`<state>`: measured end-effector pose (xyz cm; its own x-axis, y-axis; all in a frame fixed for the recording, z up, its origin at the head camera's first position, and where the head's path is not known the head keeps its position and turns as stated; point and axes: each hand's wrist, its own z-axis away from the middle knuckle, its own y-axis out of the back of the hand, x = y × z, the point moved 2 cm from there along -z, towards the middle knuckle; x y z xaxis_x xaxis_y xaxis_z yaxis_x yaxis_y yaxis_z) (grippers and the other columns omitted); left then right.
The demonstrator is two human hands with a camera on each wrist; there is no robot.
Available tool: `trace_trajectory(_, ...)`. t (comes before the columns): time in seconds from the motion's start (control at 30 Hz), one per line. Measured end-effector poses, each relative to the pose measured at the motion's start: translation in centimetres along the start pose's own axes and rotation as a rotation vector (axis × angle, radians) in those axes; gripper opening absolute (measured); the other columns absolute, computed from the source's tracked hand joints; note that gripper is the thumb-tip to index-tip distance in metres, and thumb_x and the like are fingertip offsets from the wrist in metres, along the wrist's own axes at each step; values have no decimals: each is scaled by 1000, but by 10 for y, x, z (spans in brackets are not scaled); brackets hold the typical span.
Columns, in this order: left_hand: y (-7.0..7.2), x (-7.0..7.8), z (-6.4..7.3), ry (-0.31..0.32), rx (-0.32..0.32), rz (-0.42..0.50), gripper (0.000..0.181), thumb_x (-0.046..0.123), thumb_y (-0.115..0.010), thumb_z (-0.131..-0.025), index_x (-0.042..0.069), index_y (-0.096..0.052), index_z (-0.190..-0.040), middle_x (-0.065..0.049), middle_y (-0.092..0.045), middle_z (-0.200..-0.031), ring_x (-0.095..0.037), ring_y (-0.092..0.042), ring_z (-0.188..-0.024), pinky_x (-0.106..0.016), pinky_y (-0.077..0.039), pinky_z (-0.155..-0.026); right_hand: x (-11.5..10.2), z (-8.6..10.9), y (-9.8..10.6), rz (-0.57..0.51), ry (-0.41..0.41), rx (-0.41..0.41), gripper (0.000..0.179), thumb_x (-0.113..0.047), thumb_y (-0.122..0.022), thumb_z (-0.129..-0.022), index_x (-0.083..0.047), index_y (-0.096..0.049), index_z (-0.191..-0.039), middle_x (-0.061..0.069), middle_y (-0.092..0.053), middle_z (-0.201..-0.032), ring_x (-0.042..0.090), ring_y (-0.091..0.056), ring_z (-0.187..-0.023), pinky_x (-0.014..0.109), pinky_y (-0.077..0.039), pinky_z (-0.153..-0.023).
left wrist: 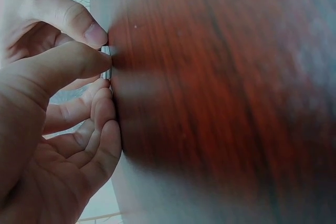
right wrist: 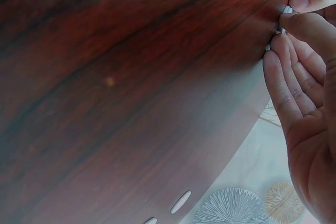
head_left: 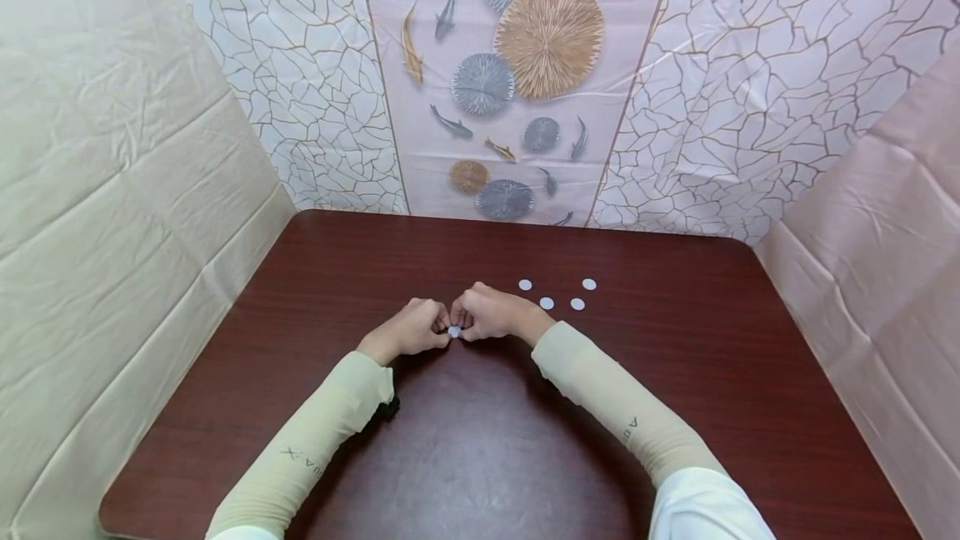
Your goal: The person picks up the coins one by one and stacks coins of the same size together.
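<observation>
Near the middle of the table, a small white disc (head_left: 453, 331) lies between my two hands. My left hand (head_left: 408, 330) pinches it from the left with thumb and fingers, and my right hand (head_left: 491, 312) pinches it from the right. Seen edge-on in the left wrist view, the disc (left wrist: 106, 64) is thin and sits at the tabletop, partly covered by the thumb. The right wrist view has the fingertips of both hands close together around the disc (right wrist: 287, 10). Whether it is one piece or several stacked cannot be told.
Several more white discs (head_left: 547, 303) lie flat beyond my right wrist, spread in two rows. The dark red-brown table (head_left: 675, 340) has rounded corners. Patterned cloth (head_left: 480, 148) hangs behind it, with pale creased cloth (head_left: 127, 148) along both sides.
</observation>
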<state>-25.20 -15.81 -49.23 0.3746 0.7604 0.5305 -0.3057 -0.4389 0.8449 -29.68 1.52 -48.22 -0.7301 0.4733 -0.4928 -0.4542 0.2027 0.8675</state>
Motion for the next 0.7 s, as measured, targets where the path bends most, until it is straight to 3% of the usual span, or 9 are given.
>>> trace_trajectory(0.27, 0, -2, -1, -19, 12, -10, 12, 12, -78, -90, 7, -73, -99, -1, -74, -93, -10, -67, -87, -27, -57, -81, 2, -1, -1, 1, 11, 5, 12, -4, -79, -86, -7, -78, -97, 0, -79, -93, 8, -75, -86, 18, -59, -78)
trace_trajectory(0.7, -1, -3, -2, -16, 13, -5, 12, 12, -78, -90, 8, -73, -99, -2, -73, -93, -11, -67, -89, -28, -57, -83, 7, 13, 10, -40, -83, -4, 21, -10, -81, -89, -6, -76, -109, 2, -79, -100, 9, -74, -92, 21, -60, -83)
